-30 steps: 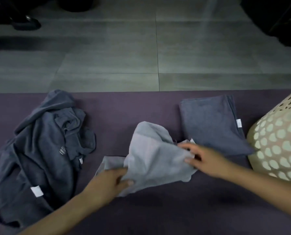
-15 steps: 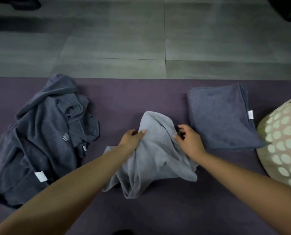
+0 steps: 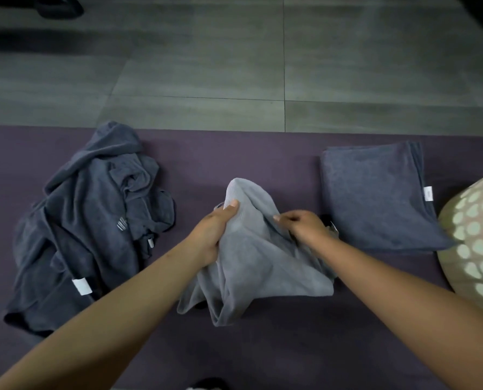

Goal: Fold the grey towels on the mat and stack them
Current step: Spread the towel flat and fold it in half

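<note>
Bare mat (image 3: 220,159) lies open between dark towel heap (image 3: 94,220) at left and folded towel (image 3: 375,198) at right; spotted basket (image 3: 476,243) blocks the far right.

Light towel (image 3: 262,257) (crumpled) in both hands

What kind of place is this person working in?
Probably a room at home or a laundry corner, though that is a guess: a purple mat spread on a grey tiled floor, a spotted laundry basket, and a heap of dark towels.
</note>
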